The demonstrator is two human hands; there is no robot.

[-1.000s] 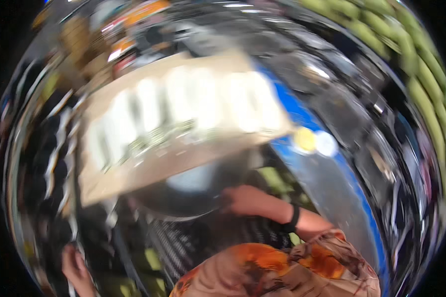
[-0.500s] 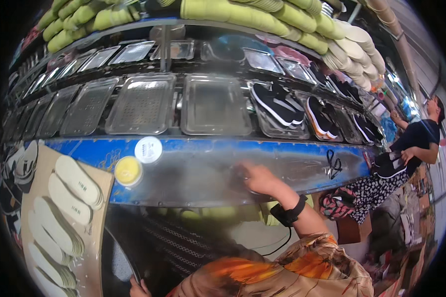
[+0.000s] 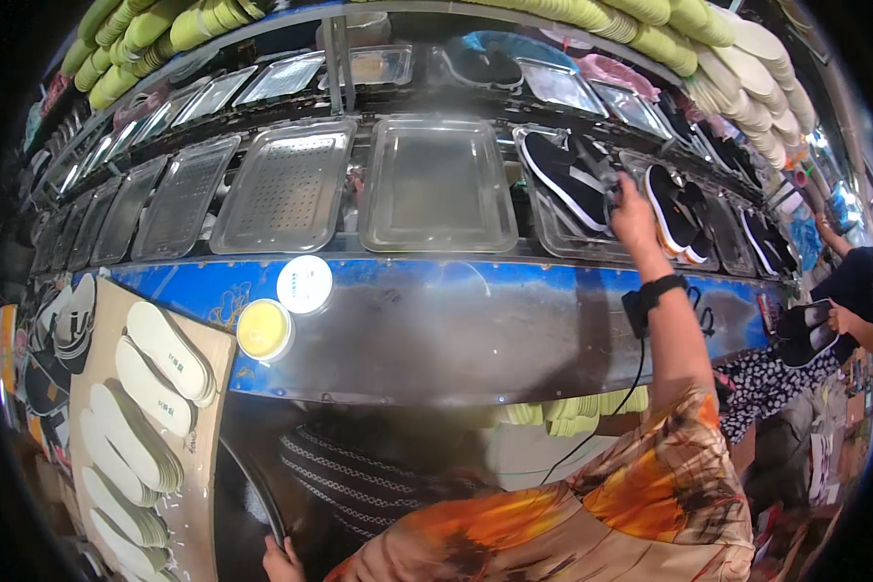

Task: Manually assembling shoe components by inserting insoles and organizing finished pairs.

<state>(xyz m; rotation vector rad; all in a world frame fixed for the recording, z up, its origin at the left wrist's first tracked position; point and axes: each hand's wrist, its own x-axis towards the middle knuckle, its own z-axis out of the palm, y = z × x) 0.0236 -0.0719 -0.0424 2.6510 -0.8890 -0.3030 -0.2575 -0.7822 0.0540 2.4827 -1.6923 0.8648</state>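
Observation:
My right hand is stretched up to a metal tray on the curved rack, with its fingers closed on a black shoe with a white sole. A black band sits on that wrist, and a thin cable hangs from it. A second pair of black shoes lies in the tray just to the right. My left hand shows only at the bottom edge, gripping the rim of a dark round basin. An empty metal tray lies left of the shoe.
A cardboard board with rows of white insoles leans at lower left. A yellow round tub and a white lid sit on the blue-edged metal ledge. Yellow-green insoles are stacked above. Another person's hands hold a black shoe at right.
My right hand has risen from the metal ledge up to the tray and closed on the black shoe. The view has tilted a little, and the left hand stays low.

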